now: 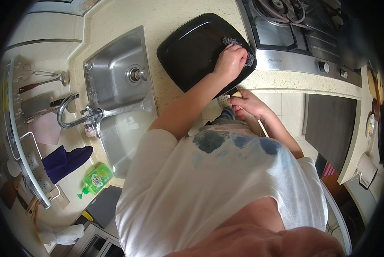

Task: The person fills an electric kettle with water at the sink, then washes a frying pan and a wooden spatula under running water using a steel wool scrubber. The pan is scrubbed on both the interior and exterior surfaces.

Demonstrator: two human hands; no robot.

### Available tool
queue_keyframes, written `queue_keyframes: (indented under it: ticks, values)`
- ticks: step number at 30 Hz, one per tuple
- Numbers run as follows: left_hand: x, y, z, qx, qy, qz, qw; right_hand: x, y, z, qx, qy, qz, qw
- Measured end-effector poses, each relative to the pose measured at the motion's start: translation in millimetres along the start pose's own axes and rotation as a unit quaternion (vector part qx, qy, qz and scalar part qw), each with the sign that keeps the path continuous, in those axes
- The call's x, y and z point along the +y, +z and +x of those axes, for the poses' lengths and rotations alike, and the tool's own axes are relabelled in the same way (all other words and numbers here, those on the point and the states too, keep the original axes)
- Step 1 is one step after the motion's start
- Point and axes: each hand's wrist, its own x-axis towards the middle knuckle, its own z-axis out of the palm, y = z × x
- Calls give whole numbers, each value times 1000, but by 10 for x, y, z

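A black square frying pan (195,48) lies on the stone countertop between the sink and the gas hob, its near corner reaching over the front edge. My left hand (232,61) presses a steel wool scouring pad (233,41) onto the pan's inner surface near its right side. The grey mesh shows on both sides of my fingers. My right hand (248,104) is closed around the pan's handle (236,93), just below the counter edge; most of the handle is hidden by the fingers.
Left of the pan is a double-bowl steel sink (114,69) with a chrome faucet (71,120). Cloudy liquid fills the nearer bowl (126,135). A green soap bottle (97,180), a purple cloth (66,163) and a utensil rack (28,160) are farther left. The gas hob (285,54) adjoins the pan's right.
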Motion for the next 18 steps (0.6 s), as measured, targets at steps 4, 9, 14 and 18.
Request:
queue_keyframes:
  ticks: [4,9,14,18]
  values:
    - [-186,-260,163,-15,11,73,997,46,-57,-25,-50,-11,57,997]
    - [-452,-570,412,7,32,142,989,20,-78,-100,-113,29,208,971]
    - [-391,-956,485,135,29,156,978,-204,-15,-283,-1,-13,30,999]
    - [-407,-1353,290,281,-109,-38,953,-446,19,-462,35,-70,-57,995]
